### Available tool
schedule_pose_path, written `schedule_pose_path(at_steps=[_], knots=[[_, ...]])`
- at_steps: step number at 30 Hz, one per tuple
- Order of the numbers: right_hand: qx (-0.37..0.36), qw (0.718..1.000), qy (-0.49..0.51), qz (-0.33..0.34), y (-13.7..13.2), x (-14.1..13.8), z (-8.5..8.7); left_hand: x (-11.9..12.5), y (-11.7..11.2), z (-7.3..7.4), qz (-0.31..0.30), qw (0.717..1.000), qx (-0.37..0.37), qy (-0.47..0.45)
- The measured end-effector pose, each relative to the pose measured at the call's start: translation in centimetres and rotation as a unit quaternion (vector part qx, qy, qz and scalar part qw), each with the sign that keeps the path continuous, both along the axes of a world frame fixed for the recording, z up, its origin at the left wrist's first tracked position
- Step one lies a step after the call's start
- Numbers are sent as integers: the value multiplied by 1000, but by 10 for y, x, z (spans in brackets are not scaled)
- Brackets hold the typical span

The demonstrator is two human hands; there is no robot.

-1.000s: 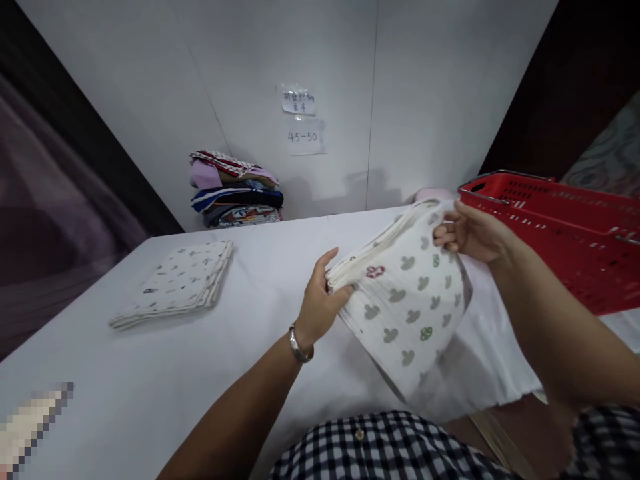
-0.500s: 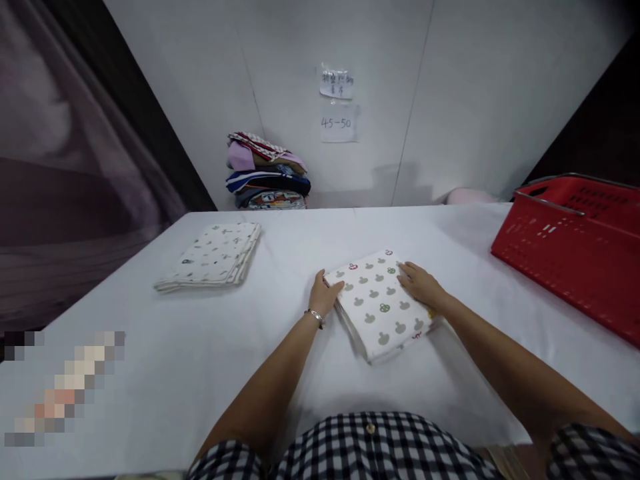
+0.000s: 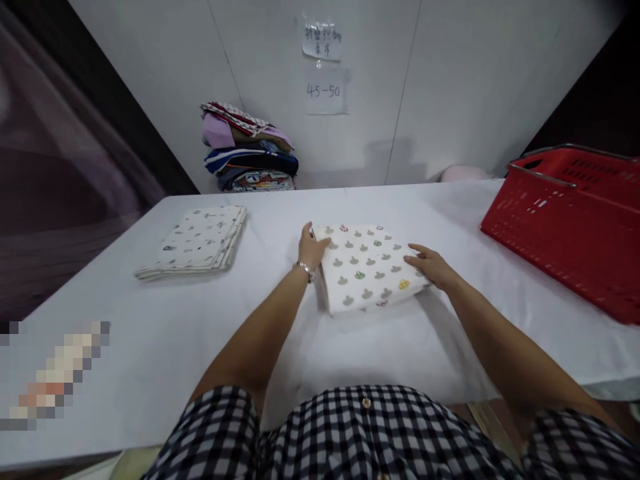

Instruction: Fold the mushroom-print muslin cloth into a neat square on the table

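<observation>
A folded white cloth with grey, red and green prints point(image 3: 366, 267) lies flat on the white table point(image 3: 150, 333) in front of me. My left hand point(image 3: 311, 247), a bracelet on its wrist, grips the cloth's far left corner with thumb on top. My right hand point(image 3: 431, 267) rests flat on the cloth's right edge, fingers stretched out.
A second folded printed cloth point(image 3: 196, 241) lies to the left. A stack of folded clothes point(image 3: 247, 150) stands against the back wall under two paper notes point(image 3: 323, 67). A red plastic basket point(image 3: 570, 220) sits on the right. A pink item point(image 3: 463, 173) lies behind it.
One second ago both hands held the folded cloth up in the air. It now lies flat on the table, pushed a little further from me, with both hands still on it.
</observation>
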State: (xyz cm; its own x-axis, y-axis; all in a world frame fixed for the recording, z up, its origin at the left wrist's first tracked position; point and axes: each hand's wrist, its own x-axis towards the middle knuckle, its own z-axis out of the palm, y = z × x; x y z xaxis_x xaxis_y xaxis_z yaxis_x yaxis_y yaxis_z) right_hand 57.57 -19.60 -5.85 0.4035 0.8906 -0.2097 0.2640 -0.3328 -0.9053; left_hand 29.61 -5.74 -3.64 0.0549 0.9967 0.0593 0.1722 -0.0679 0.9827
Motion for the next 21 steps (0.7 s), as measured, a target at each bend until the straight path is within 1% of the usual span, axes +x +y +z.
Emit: schedule_pose_path(at_steps=[1,3,5,6,8,10,11,13,15,16,18,21], knots=[[15,1000,14,-6,8,-5,-1,0,12,7,6,1000,12,15],[40,999,17,-26,25,-15,-4,-4,33,18,31,996,-4,80],[54,997,-25,-50,37,-20,-10,-12,41,21,49,989,-27,140],[66,995,-55,-56,40,-21,-14,-17,39,20,49,986,-27,160],[109,987,-109,-52,37,-20,-21,-27,23,13,29,982,19,183],[162,978,-130,-31,25,-19,-26,-36,-4,3,-14,968,118,219],[184,974,-132,-17,17,-19,-28,-39,-20,-3,-43,956,170,236],[213,968,-130,14,0,-20,-29,-44,-49,-12,-109,921,256,273],[223,964,-136,45,-12,-22,-31,-46,-70,-19,-158,881,304,326],[221,962,-147,59,-16,-23,-32,-47,-77,-21,-173,863,316,354],[203,959,-177,87,-19,-23,-35,-46,-83,-24,-187,835,327,401],[180,946,-248,107,-16,-22,-39,-42,-81,-25,-183,816,338,432]])
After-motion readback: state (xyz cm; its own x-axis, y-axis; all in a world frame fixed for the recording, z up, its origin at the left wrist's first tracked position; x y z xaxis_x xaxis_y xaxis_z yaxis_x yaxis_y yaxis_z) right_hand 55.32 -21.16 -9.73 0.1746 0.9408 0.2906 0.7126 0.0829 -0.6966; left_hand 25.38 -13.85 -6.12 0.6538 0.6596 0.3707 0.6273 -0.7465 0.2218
